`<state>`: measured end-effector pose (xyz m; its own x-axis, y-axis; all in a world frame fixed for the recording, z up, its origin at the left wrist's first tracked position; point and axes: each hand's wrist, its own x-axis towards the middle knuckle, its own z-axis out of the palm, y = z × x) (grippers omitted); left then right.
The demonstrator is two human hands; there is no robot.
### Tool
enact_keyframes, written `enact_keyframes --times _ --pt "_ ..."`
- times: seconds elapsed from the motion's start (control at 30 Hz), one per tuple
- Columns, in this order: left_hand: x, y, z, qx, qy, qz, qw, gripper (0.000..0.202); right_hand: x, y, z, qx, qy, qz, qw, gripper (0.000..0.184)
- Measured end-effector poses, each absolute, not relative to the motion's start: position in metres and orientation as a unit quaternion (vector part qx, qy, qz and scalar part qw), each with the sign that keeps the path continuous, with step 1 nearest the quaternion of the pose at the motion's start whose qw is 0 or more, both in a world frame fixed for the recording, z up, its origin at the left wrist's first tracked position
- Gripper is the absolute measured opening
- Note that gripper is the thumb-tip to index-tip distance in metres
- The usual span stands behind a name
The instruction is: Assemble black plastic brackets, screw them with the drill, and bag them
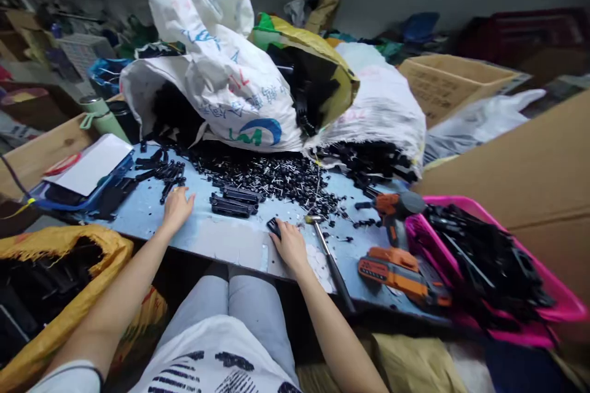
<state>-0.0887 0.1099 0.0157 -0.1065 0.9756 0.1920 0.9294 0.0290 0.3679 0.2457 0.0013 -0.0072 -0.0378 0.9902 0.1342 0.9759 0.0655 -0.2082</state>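
Note:
My left hand is at the near edge of a small pile of black plastic parts with rounded ends. Its thumb stands apart from the fingers, and I see nothing held in it. Close to the table's front edge, my right hand grips a short black plastic piece, partly covered by the fingers. Between the hands, two groups of long black plastic bars lie side by side. A hammer rests just right of my right hand, its head toward the loose parts.
Many small black pieces and pins spread across the blue tabletop. Behind them lie open white sacks. An orange power drill and a pink basket of black parts are at right; a blue tray is at left.

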Motion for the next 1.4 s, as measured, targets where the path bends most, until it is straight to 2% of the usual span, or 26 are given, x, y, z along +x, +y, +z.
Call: enact_keyframes --times 0.2,0.33,0.47,0.57,0.7,0.8,0.9,1.17,1.3,1.4 --pt "-0.102 0.197 0.016 0.559 0.808 0.181 0.040 0.034 0.250 0.004 -0.020 -0.677 -0.718 0.018 0.161 0.036" --pt "-0.089 0.220 0.012 0.533 0.827 0.176 0.042 0.033 0.253 0.006 -0.017 -0.668 -0.702 0.094 0.229 0.037" --pt "-0.083 0.205 0.019 0.540 0.822 0.183 0.020 0.037 0.251 0.004 -0.008 -0.652 -0.638 0.228 0.339 0.045" --pt "-0.079 0.168 0.036 0.606 0.771 0.192 0.036 0.034 0.242 0.001 0.000 -0.621 -0.553 0.387 0.398 0.048" --pt "-0.064 0.103 0.060 0.711 0.669 0.182 0.116 0.029 0.223 0.000 0.014 -0.554 -0.379 0.592 0.446 0.047" --pt "-0.045 0.064 0.061 0.770 0.578 0.227 0.148 0.018 0.209 -0.001 0.023 -0.498 -0.286 0.675 0.464 0.042" --pt "-0.025 0.041 0.050 0.779 0.510 0.295 0.213 0.009 0.199 -0.002 0.027 -0.457 -0.242 0.713 0.473 0.039" --pt "0.013 0.015 0.041 0.654 0.469 0.321 0.499 0.028 0.192 -0.008 0.029 -0.428 -0.249 0.728 0.474 0.038" --pt "0.025 0.010 0.031 0.601 0.483 0.357 0.528 0.047 0.188 -0.008 0.028 -0.426 -0.264 0.719 0.482 0.041" --pt "0.028 0.009 0.024 0.593 0.479 0.350 0.544 0.049 0.185 -0.006 0.026 -0.426 -0.278 0.712 0.483 0.046"
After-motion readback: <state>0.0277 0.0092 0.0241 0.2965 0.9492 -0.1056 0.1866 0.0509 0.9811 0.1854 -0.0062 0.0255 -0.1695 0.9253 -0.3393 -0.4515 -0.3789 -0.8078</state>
